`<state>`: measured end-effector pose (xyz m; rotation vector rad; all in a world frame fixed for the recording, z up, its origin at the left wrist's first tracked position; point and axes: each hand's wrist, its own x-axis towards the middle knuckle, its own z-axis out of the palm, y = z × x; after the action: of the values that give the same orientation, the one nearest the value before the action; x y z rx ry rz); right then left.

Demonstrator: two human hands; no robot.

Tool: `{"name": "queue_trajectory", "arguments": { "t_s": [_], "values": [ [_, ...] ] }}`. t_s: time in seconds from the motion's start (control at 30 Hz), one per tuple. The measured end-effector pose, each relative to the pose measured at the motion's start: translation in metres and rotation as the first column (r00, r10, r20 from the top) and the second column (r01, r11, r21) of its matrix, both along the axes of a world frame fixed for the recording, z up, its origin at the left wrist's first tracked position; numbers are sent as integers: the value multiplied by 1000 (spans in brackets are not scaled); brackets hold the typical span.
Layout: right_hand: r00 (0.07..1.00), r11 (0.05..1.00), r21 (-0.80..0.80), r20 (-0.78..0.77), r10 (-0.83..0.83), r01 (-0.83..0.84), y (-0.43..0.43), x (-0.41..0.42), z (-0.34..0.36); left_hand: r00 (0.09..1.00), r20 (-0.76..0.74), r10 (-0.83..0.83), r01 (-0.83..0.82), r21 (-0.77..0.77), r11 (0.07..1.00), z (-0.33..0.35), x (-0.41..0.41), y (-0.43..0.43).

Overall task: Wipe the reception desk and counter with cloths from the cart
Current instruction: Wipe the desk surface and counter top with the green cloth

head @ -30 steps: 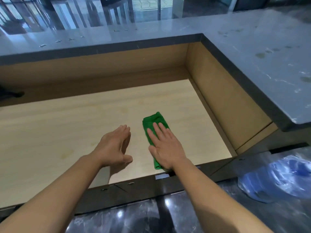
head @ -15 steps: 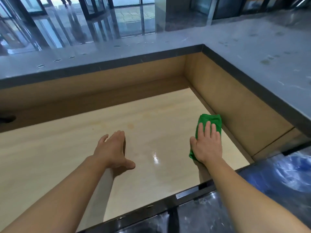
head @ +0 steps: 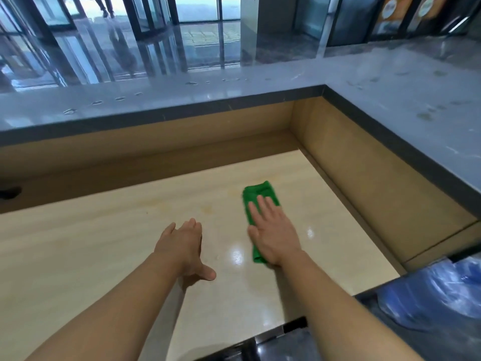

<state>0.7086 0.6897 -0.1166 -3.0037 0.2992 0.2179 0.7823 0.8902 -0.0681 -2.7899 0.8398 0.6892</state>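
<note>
- Pale wood-grain desk surface (head: 104, 243), glossy, sunk below a grey stone L-shaped counter (head: 390, 100) with smudge marks.
- Folded green microfibre cloth (head: 257, 194) lies flat on desk, right of centre, near the counter's inner corner.
- Right hand (head: 273, 230) presses cloth, fingers straight.
- Left hand (head: 182, 246) flat, holding nothing, just beside it.
- Glass lobby doors (head: 156, 22) behind the counter.

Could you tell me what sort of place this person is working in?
Probably a lobby reception desk: a raised grey stone counter wraps a lower wooden desk, and glass entrance doors stand beyond.
</note>
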Motion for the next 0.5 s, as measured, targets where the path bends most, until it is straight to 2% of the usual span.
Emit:
{"name": "queue_trajectory", "arguments": {
  "t_s": [0.1, 0.23, 0.3, 0.43, 0.5],
  "values": [
    [983, 983, -21, -14, -185, 185, -56, -15, 1, 1000, 4, -7, 7, 4, 1000, -1, 1, -1],
    [947, 947, -46, -23, -320, 318, -96, -30, 5, 1000, 6, -5, 5, 11, 1000, -4, 3, -1],
    [934, 932, -59, -13, -358, 357, -95, -26, 4, 1000, 10, -10, 10, 4, 1000, -6, 3, -2],
    [863, 863, 25, -1, -506, 505, -66, -2, -1, 1000, 24, -4, 5, -24, 1000, -9, 4, -3],
    [882, 882, 40, 11, -471, 470, -40, 18, -2, 1000, 20, 5, -4, -43, 999, -11, 5, -2]
  ]
}}
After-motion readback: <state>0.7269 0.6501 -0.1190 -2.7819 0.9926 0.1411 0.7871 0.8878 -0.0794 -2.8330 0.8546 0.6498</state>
